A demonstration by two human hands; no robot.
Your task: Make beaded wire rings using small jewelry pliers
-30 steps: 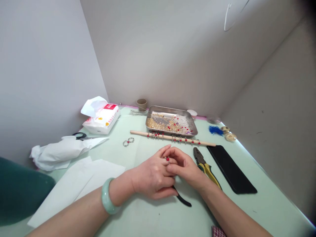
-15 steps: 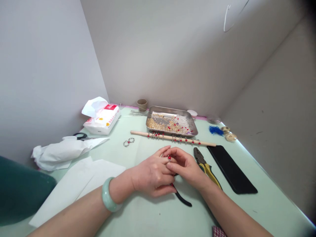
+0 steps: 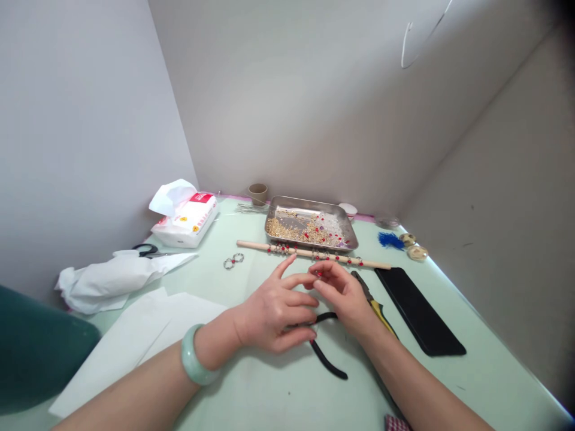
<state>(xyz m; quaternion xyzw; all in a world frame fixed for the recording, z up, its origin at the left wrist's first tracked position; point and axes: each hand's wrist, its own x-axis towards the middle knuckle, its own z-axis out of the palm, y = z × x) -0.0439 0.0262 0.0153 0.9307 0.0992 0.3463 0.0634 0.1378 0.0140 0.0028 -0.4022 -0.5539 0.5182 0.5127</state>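
Note:
My left hand (image 3: 281,308), with a pale green bangle (image 3: 196,356) on the wrist, has its fingers spread above black-handled pliers (image 3: 327,359). The thumb and fingertips of my right hand (image 3: 345,296) pinch a small ring with a red bead (image 3: 318,273) at the tip of a left finger. Behind the hands lies a wooden stick (image 3: 305,252) carrying several red-beaded rings. Two joined silver rings with a red bead (image 3: 233,261) rest left of it. Beyond the stick is a metal tray (image 3: 354,239) of gold, red and clear beads.
Yellow-handled pliers (image 3: 380,311) and a black flat case (image 3: 420,311) lie at right, blue thread (image 3: 390,240) behind. On the left are a tissue pack (image 3: 186,224), scissors (image 3: 145,249), white paper (image 3: 148,329) and a dark green object (image 3: 40,347).
My right fingers have drawn the red-beaded ring outward along the left finger to its tip. The fingers of my left hand have spread farther apart.

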